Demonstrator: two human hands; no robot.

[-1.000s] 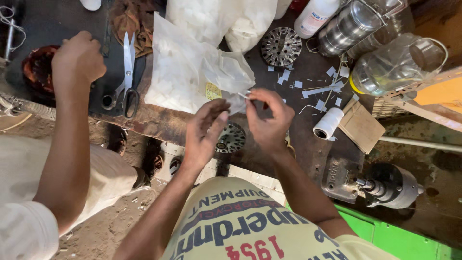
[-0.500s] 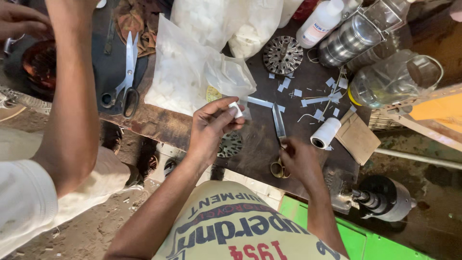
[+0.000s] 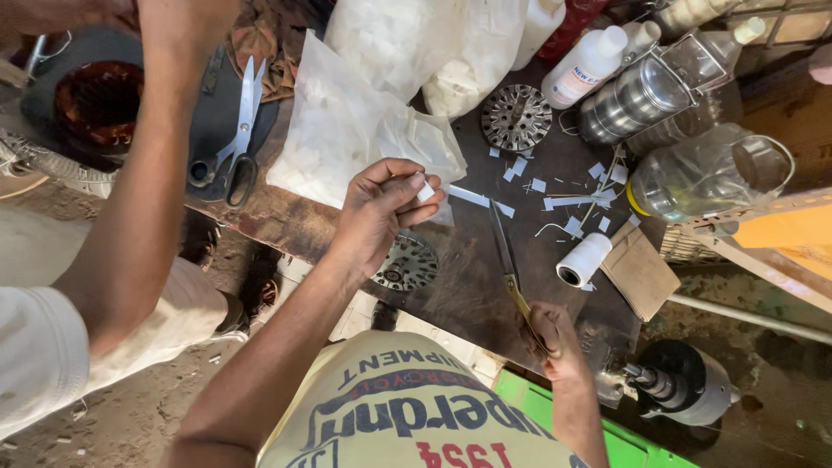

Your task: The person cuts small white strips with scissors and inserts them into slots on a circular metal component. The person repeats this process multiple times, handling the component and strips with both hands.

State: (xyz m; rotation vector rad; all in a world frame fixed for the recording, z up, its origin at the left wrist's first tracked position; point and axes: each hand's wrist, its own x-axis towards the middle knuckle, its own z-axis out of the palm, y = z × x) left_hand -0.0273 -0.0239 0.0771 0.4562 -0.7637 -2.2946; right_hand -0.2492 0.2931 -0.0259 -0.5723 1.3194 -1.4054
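Two hands at work over the dark, worn table (image 3: 451,286). The left hand (image 3: 377,212) is raised above the table edge, its grip pinched together on a small white paper square (image 3: 425,191) between thumb and fingertips. The right hand (image 3: 555,338) sits low at the near edge, its grip closed around the brass-coloured handles of a pair of slim steel scissors (image 3: 507,260); the blades lie flat on the table, pointing away towards the scattered white paper offcuts (image 3: 563,195).

Risks as I read them: the square is held by a light pinch only, over the table edge, so a slip would drop it to the dusty floor. The scissor tips sit near the white roll of tape (image 3: 582,260) and could nudge it rolling. A second person's bare arm (image 3: 143,199) reaches across at the left, near large black-handled scissors (image 3: 230,139); a bump could jog the work. The clear plastic bag of white pieces (image 3: 347,130) lies just beside the left hand and could be swept.
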